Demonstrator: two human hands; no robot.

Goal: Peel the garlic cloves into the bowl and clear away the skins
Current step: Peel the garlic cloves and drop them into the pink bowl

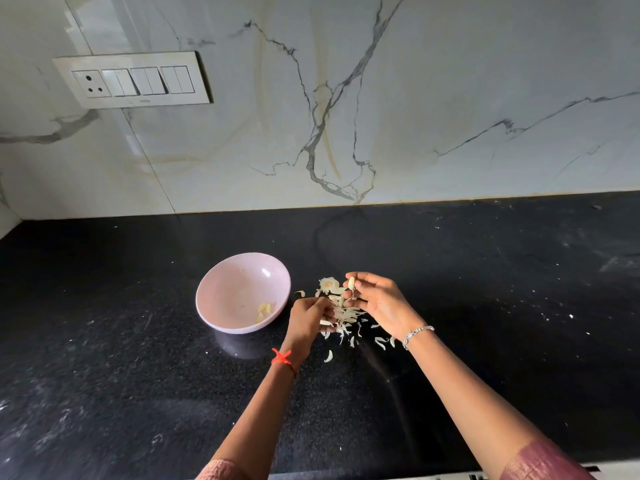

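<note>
Head view: right hand (377, 303) fingers pinch a garlic clove (351, 282) above the skins (346, 318), left hand (306, 318) fingers curl on those skins; strip it clean, then release it over the pink bowl (221, 289) just left.

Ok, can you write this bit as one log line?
right hand: pinches clove | left hand: grips skins | bowl: peeled cloves inside

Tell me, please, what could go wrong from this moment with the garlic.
1. The right hand pinches a clove only at the fingertips, above the skin pile, not the bowl; if it slips, it may get lost among skins.
2. The left hand gripping into the pile sits beside the bowl; skins could flick in with the peeled cloves.
3. Stray skins lie apart from the pile and may be missed.
</note>
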